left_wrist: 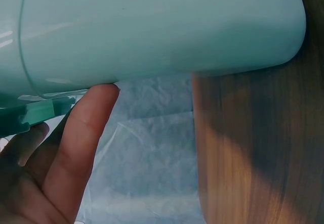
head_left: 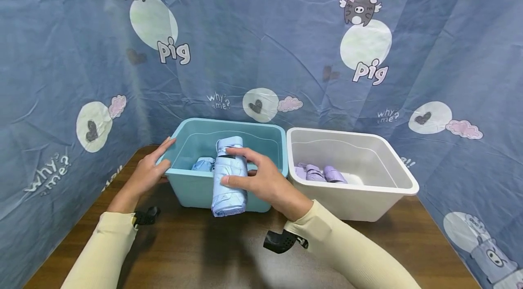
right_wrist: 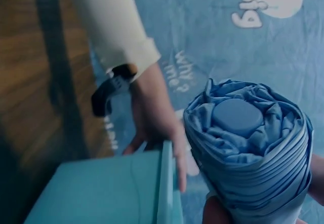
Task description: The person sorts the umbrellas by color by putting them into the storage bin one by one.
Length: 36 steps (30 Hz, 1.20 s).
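My right hand [head_left: 267,180] holds a folded light-blue umbrella [head_left: 229,191], thumb on the near side and fingers around the far side. The umbrella stands tilted in front of the teal bin [head_left: 185,189], overlapping its front wall in the head view. Its round handle end [right_wrist: 238,117], ringed by bunched fabric, faces the right wrist camera. At the bin's left end, my left hand [head_left: 147,173] grips the rim. Close up, a finger [left_wrist: 83,138] lies against the bin wall. Inside the bin is another blue folded umbrella [head_left: 203,164], partly hidden by the held one.
Right of the teal bin, nearly touching it, stands a white bin [head_left: 347,203] with several purple folded umbrellas [head_left: 314,173] inside. Both bins stand on a brown wooden table [head_left: 184,252]. A blue printed cloth [head_left: 261,30] hangs behind and along the sides.
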Available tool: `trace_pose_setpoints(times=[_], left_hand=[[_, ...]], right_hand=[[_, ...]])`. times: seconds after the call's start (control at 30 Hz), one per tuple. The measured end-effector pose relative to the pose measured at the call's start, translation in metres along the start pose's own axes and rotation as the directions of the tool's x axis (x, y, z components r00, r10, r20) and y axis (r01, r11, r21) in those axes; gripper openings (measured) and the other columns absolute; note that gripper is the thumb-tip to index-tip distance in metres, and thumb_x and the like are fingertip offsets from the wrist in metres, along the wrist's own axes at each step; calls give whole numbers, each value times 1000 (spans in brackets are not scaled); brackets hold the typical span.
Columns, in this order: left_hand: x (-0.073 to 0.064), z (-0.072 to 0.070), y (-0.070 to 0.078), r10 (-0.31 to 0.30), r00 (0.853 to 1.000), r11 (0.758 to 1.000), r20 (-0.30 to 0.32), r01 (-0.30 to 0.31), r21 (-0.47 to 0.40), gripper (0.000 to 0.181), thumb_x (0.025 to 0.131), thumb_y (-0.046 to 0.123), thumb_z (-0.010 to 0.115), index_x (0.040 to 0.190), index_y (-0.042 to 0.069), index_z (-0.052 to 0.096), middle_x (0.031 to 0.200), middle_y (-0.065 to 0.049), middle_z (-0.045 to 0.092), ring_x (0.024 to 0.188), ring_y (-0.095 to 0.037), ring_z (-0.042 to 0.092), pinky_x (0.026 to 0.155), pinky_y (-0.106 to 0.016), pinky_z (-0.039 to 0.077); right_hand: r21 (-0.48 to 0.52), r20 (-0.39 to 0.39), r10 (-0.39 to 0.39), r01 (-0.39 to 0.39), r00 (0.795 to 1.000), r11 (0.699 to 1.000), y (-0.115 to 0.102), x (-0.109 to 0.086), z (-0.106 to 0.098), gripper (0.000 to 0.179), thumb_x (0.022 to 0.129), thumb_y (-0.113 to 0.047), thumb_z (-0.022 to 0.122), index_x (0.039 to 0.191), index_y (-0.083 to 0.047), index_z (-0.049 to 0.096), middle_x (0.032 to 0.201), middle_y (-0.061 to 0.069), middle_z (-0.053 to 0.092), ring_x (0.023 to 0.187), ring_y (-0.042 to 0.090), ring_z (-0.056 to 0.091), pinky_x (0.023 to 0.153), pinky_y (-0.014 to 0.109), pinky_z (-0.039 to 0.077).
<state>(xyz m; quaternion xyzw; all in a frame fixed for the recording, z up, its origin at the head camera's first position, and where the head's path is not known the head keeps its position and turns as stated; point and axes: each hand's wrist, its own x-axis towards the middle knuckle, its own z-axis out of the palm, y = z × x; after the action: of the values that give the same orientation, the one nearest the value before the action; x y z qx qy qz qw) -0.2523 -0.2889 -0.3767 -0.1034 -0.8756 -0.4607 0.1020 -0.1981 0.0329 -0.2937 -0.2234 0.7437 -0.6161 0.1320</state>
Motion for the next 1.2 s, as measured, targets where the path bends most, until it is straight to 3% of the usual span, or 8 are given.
trace_pose_setpoints(times=[0.17, 0.33, 0.57, 0.77, 0.93, 1.2], left_hand=[[0, 0, 0, -6, 1000, 1000, 6, 6, -1, 63, 93, 10, 36, 155, 15, 23, 161, -10, 11, 125, -51, 39, 62, -45, 57], [0, 1, -1, -6, 1000, 1000, 11, 6, 9, 64, 93, 11, 36, 155, 18, 22, 161, -9, 11, 123, -50, 41, 62, -44, 57], [2, 4, -2, -3, 1000, 1000, 9, 3, 13, 64, 93, 10, 37, 155, 18, 24, 161, -10, 13, 121, -46, 44, 61, -41, 57], [2, 2, -1, -13, 1000, 1000, 14, 12, 9, 63, 94, 11, 37, 155, 17, 23, 161, -9, 12, 124, -48, 41, 63, -44, 57], [-1, -1, -2, -17, 1000, 1000, 8, 17, 17, 63, 94, 11, 35, 155, 16, 22, 161, -11, 11, 124, -51, 41, 64, -49, 57], [0, -1, -2, -8, 1000, 1000, 5, 8, 18, 63, 94, 12, 36, 155, 17, 23, 161, -9, 12, 125, -50, 40, 63, -45, 57]], right_hand=[[-20, -16, -9, 8, 1000, 1000, 0, 12, -11, 59, 81, -21, 78, 135, -31, 56, 133, 2, 49, 105, 27, 61, 76, 36, 54], [-33, -53, -30, 28, 998, 999, 5, 25, -24, 61, 81, -19, 78, 137, -26, 55, 132, 10, 46, 103, 27, 61, 74, 34, 55], [-79, -132, 26, -37, 991, 996, 12, 46, -42, 62, 77, -22, 81, 134, -27, 57, 134, 13, 45, 102, 26, 57, 74, 34, 55], [-93, -202, 45, -65, 978, 994, 18, 67, -49, 61, 80, -17, 79, 136, -25, 56, 137, 15, 43, 106, 27, 54, 73, 34, 54], [-103, -248, 76, -104, 966, 989, 25, 81, -50, 61, 83, -10, 74, 138, -21, 53, 136, 17, 45, 107, 27, 53, 80, 35, 51], [-108, -335, 79, -122, 939, 987, 45, 93, -53, 59, 83, 2, 68, 137, -18, 54, 134, 15, 49, 108, 28, 53, 88, 42, 48]])
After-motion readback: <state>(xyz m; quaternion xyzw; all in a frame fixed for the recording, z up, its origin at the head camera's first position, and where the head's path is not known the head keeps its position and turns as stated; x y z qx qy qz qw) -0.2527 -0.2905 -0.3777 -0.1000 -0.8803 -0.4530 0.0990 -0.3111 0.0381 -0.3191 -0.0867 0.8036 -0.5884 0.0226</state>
